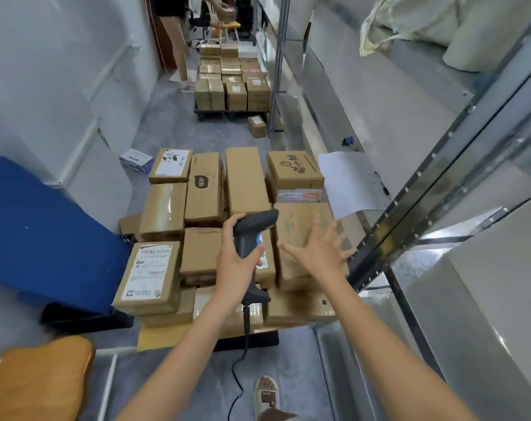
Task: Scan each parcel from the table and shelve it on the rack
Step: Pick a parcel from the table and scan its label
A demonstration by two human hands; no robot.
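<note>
Several brown cardboard parcels [203, 189] lie stacked on a low black platform [258, 338] in front of me. My left hand [232, 262] grips the handle of a dark grey barcode scanner [252, 235], whose head points right over the stack and whose cable hangs toward the floor. My right hand [321, 253] hovers with fingers spread over a parcel with faint green print [300, 226] at the right of the stack; contact is unclear because of blur. A labelled parcel [150, 271] sits at the stack's left front. The metal rack [440, 183] rises on the right.
A blue bin [39, 235] stands at the left, a wooden seat [36, 381] at bottom left. Farther down the aisle, a second pallet of boxes [232, 86] stands beside a person's legs [179, 47]. A white sheet [349, 180] and pale bags [440, 22] lie on rack shelves.
</note>
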